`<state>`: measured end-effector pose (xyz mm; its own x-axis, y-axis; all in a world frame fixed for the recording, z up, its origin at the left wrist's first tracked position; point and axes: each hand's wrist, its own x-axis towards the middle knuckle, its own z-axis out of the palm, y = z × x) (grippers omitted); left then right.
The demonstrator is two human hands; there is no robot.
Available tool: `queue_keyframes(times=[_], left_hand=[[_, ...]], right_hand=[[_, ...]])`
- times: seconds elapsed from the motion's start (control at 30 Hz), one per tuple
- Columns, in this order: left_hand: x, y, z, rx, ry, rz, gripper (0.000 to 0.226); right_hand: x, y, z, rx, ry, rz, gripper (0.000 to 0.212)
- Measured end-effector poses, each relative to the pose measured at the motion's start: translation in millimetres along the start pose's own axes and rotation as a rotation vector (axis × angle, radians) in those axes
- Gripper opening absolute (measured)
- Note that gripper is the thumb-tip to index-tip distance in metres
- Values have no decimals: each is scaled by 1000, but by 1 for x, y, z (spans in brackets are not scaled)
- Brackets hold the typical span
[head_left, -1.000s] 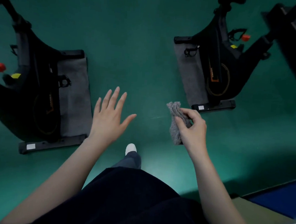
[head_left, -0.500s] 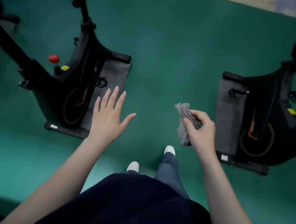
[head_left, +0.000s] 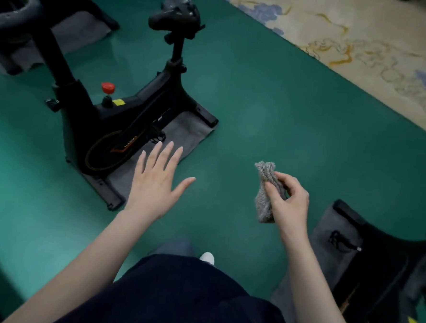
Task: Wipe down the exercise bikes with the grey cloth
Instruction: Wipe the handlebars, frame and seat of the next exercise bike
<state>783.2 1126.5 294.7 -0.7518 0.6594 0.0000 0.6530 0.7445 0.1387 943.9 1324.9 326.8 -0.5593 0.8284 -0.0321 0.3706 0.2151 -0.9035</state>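
The view has swung round since half a second ago: the exercise bike [head_left: 104, 129] on the left, then seen almost from above, now stands in full profile with its saddle [head_left: 175, 11] and post showing, while the second bike [head_left: 387, 272] has slid into the lower right corner and a pale patterned carpet [head_left: 363, 45] has come in at the top. The hands have kept their pose. The left hand [head_left: 159, 180] is spread flat, fingers straight and apart, holding nothing, above the edge of the grey mat [head_left: 183, 134] under the left bike. The right hand [head_left: 289, 206] pinches the grey cloth [head_left: 262, 209] between thumb and curled fingers, over the green floor [head_left: 284, 115] between the two bikes and touching neither. This looks like a turn toward the left bike, with wiping not yet begun. The cloth is a fuzzy, bunched wad; the bike is smooth black with a glossy red knob [head_left: 108, 87]; the mat looks soft and matte
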Motion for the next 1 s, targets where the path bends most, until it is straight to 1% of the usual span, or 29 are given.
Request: queue_keyframes(times=[0.2, 0.33, 0.43, 0.53, 0.67, 0.77, 0.83, 0.9, 1.0], left_hand=[[25, -17, 3, -1, 29, -231, 76], [59, -28, 10, -14, 26, -357, 76], [101, -30, 15, -22, 29, -407, 76], [153, -30, 13, -43, 26, -414, 78], [210, -35, 2, -65, 68, -434, 78], [228, -45, -7, -46, 89, -496, 78], [229, -52, -9, -58, 97, -554, 79], [226, -63, -10, -67, 103, -646, 78], [215, -79, -8, -47, 78, -809, 78]], right_hand=[[69, -16, 26, 35, -183, -97, 28], [123, -32, 56, 32, -289, -170, 32], [168, -45, 79, 18, -334, -222, 36], [213, -62, 97, -6, -356, -264, 37], [263, -84, 117, -14, -396, -304, 27], [289, -102, 142, 6, -460, -317, 24], [298, -113, 162, 21, -520, -350, 28], [305, -126, 187, 33, -620, -392, 35], [312, -140, 227, 34, -791, -435, 32]])
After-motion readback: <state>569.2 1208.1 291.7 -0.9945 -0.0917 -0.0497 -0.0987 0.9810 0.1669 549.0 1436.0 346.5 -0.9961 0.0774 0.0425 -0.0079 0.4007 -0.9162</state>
